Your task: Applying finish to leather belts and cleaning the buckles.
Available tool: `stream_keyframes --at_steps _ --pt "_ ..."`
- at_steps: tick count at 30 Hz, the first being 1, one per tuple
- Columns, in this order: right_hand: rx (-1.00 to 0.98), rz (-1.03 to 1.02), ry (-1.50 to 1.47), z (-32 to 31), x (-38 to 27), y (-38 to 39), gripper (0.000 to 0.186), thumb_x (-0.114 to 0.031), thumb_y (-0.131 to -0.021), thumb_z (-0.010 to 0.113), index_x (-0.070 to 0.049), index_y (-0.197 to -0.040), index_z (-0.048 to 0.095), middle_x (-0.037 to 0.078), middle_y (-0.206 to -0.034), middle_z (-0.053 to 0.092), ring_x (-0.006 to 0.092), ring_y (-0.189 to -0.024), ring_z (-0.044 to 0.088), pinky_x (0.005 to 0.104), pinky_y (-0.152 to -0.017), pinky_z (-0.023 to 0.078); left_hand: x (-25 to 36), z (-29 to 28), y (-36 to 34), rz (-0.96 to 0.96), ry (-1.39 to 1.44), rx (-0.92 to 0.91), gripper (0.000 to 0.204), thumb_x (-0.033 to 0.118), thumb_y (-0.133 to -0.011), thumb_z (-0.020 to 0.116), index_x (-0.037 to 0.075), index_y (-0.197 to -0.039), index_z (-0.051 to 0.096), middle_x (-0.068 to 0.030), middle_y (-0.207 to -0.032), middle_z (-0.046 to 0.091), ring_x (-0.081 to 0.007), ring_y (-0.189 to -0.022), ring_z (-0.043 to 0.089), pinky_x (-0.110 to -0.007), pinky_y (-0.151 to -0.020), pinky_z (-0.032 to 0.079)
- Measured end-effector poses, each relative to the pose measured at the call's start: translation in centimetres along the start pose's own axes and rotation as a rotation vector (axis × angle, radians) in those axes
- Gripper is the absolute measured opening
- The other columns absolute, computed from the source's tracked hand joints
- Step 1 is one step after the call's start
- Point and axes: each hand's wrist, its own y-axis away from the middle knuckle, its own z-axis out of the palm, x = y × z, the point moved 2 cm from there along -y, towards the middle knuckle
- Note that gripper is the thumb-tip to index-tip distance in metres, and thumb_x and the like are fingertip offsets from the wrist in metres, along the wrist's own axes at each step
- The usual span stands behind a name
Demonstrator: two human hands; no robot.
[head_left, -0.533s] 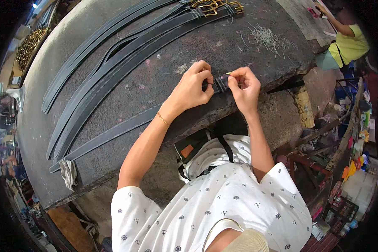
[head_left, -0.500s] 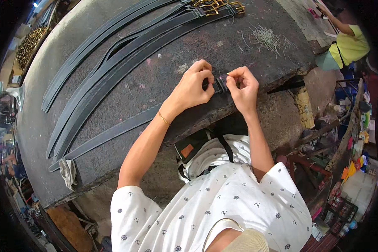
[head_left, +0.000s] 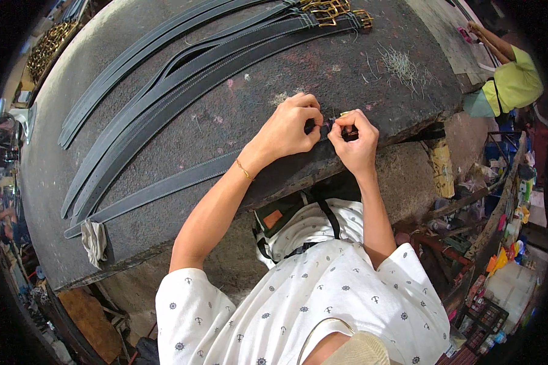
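Note:
A dark grey belt (head_left: 164, 185) with pale stitching lies along the near side of the worktable and runs under my left hand (head_left: 292, 126). The fingers of that hand are closed in a pinch at the belt's right end. Close by on the right, my right hand (head_left: 358, 141) is also pinched, its fingertips almost meeting the left ones. A small yellowish bit shows at its fingertips, too small to name. My fingers cover most of the belt's end. Farther back, several finished-looking belts (head_left: 182, 85) lie side by side, with gold buckles (head_left: 330, 11) at their right ends.
A heap of cut thread ends (head_left: 405, 67) lies on the dark worktable (head_left: 225, 115) at the right. A crumpled pale cloth (head_left: 94, 243) hangs by the near left edge. Gold metal pieces (head_left: 52, 52) fill a container at far left. Another person in yellow (head_left: 516, 79) is at far right.
My hands have shifted slightly to the right in the picture and stay pinched close together. The belts and buckles have also shifted in the view as my head moved.

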Motion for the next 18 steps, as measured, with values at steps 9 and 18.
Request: stream_keyframes --at_steps 9,18 --pt "0.008 -0.075 0.075 0.1 -0.28 -0.19 0.018 0.005 -0.071 0.073 -0.003 -0.078 0.058 0.006 -0.071 0.057 0.0173 -0.06 0.05 0.0303 -0.056 0.043 -0.01 0.03 -0.05 0.029 -0.003 -0.001 0.013 0.003 -0.067 0.07 0.0 -0.079 0.068 -0.0135 -0.094 0.062 -0.0323 -0.09 0.062 -0.04 -0.081 0.052" --pt "0.005 -0.1 0.083 0.18 -0.27 -0.11 0.019 0.005 -0.071 0.073 -0.003 -0.079 0.058 0.006 -0.07 0.056 0.0175 -0.059 0.049 0.0302 -0.055 0.043 0.19 0.12 0.05 0.045 0.007 -0.003 0.013 0.003 -0.067 0.069 0.0 -0.08 0.067 -0.0134 -0.095 0.063 -0.0317 -0.091 0.061 -0.04 -0.081 0.051"
